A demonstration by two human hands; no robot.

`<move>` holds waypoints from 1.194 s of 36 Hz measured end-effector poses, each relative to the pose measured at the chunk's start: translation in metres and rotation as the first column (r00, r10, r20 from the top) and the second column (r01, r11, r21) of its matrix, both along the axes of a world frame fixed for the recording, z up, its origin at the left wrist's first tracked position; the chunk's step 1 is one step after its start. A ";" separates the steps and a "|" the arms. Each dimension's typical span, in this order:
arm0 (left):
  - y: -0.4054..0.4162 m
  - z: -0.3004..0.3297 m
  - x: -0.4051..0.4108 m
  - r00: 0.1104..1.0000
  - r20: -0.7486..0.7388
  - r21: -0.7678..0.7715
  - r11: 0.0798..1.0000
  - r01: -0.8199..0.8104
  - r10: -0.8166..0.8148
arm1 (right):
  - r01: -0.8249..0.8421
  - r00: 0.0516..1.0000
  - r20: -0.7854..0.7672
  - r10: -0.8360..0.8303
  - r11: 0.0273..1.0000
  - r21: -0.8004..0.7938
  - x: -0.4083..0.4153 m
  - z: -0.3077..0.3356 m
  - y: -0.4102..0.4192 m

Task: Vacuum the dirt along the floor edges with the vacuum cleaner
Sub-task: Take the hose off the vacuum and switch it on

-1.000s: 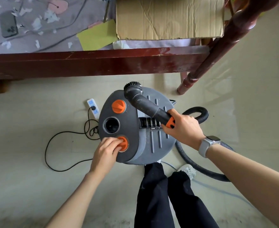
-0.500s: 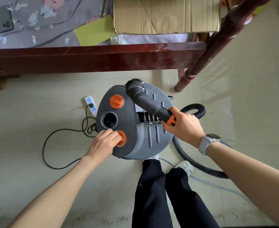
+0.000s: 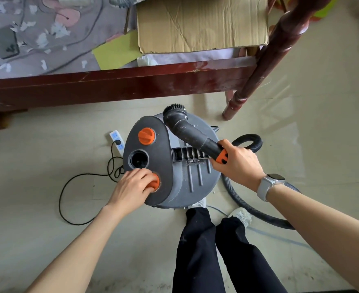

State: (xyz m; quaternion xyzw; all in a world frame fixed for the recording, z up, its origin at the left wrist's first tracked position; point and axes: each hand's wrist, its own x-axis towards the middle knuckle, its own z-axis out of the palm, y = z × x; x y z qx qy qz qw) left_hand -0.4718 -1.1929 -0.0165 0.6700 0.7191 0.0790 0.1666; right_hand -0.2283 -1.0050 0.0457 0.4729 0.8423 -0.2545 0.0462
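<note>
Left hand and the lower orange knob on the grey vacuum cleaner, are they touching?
Touching. The head view shows the left hand with fingers curled over the lower orange knob, covering most of it.

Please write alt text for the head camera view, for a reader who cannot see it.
A person stands over a grey canister vacuum cleaner on the floor, the left hand gripping its orange knob and the right hand holding the brush-tipped hose wand. Its cord runs to a power strip beside a wooden bed frame.
</note>
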 end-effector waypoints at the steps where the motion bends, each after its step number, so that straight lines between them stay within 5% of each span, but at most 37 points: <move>1: 0.002 0.005 0.004 0.999 0.029 -0.028 0.999 -0.043 0.043 | 0.010 1.000 0.003 -0.010 1.000 0.004 0.003 0.002 0.001; 7: 0.052 0.037 0.056 0.899 0.336 -0.047 0.958 -0.282 0.281 | 0.087 0.996 0.007 -0.088 0.996 0.021 0.026 0.021 0.010; 10: 0.098 0.061 0.096 0.655 0.607 -0.203 0.885 -0.420 0.450 | 0.153 0.988 0.012 -0.153 0.988 0.023 0.045 0.037 0.017; 13: 0.150 0.093 0.140 0.336 0.801 -0.378 0.854 -0.358 0.495 | 0.249 0.968 -0.019 -0.249 0.968 0.031 0.070 0.054 0.024; 18: 0.221 0.137 0.213 0.105 0.872 -0.453 0.869 -0.201 0.479 | 0.383 0.922 -0.082 -0.378 0.922 0.058 0.116 0.083 0.038; 22: 0.266 0.160 0.268 0.043 0.892 -0.437 0.882 -0.176 0.451 | 0.498 0.857 -0.146 -0.494 0.867 -0.011 0.162 0.108 0.061; 30: 0.368 0.222 0.409 0.158 0.953 -0.256 0.966 -0.048 0.260 | 0.646 0.520 -0.429 -0.739 0.668 -0.368 0.305 0.125 0.105; 36: 0.442 0.262 0.538 0.135 0.975 -0.174 0.985 -0.018 0.175 | 0.735 0.463 -0.478 -0.746 0.625 -0.263 0.431 0.125 0.150; 40: 0.484 0.275 0.616 0.070 0.982 -0.177 0.984 -0.015 0.177 | 0.735 0.509 -0.485 -0.712 0.652 -0.186 0.512 0.145 0.198; 43: 0.511 0.287 0.662 0.102 0.983 -0.153 0.988 0.006 0.152 | 0.730 0.526 -0.488 -0.696 0.665 -0.161 0.557 0.168 0.231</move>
